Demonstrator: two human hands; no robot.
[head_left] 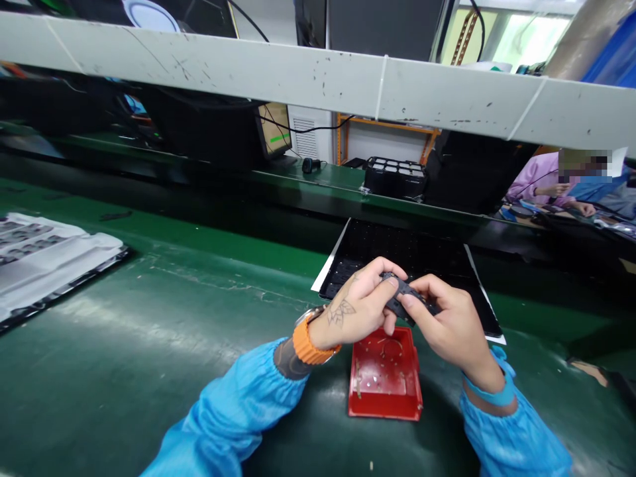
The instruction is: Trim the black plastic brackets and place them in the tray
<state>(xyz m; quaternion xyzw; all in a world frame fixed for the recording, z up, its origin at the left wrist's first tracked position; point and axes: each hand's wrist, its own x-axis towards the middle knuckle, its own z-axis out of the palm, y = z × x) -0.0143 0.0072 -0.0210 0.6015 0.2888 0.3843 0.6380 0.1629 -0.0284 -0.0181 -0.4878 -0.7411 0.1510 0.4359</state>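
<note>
Both hands grip a small dark grey, flat plastic-looking part; its exact kind does not show. My left hand pinches its left end, thumb on top and fingers curled around the far side. Closed on the right end is my right hand, its thumb pressed against the face of the part. Below them a red plastic bin stands on the table, with small bits and a thin loop scattered inside. Just behind the hands lies a black tray over white sheets.
The green tabletop stretches around the bin. At left sits a white tray of dark parts. A grey beam crosses above. On the far shelf are a monitor, a scanner and a black case. A co-worker sits at right.
</note>
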